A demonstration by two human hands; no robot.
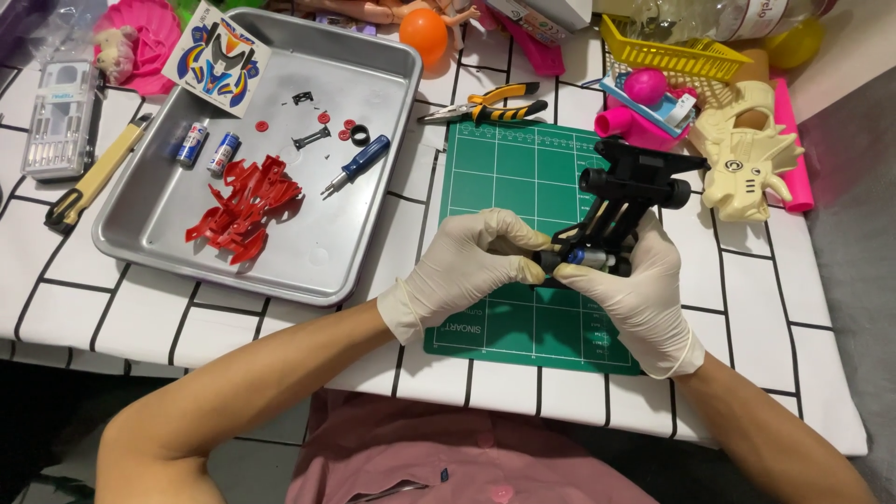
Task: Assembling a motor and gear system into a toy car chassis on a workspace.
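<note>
A black toy car chassis [627,191] is held above the green cutting mat [504,177], tilted so its far wheels point away from the person. The right hand [644,289], gloved in white, wraps closed around the chassis from below and the side. The left hand [467,266], also gloved, pinches narrowly with thumb and fingertips at the near end of the chassis, where a small blue-and-silver cylinder, apparently a battery [586,256], sits in the frame.

The mat lies on a white tablecloth with a black grid [747,308]. Just beyond the mat lie orange-and-black pliers [490,105].

To the left sits a metal tray [373,215]. In it are a red toy car body [245,207], two small batteries [207,149], a blue-handled screwdriver [357,165], a black ring [359,136], several small red parts [327,119], black fittings [311,140], and a sticker sheet [217,58] leaning over its far rim. Left of the tray lie a yellow utility knife [93,177] and a clear case of tool bits [61,117].

To the right stands a yellow basket [672,58], with a pink ball [644,86] on a packet in front of it, beside a cream toy dinosaur [747,159].
</note>
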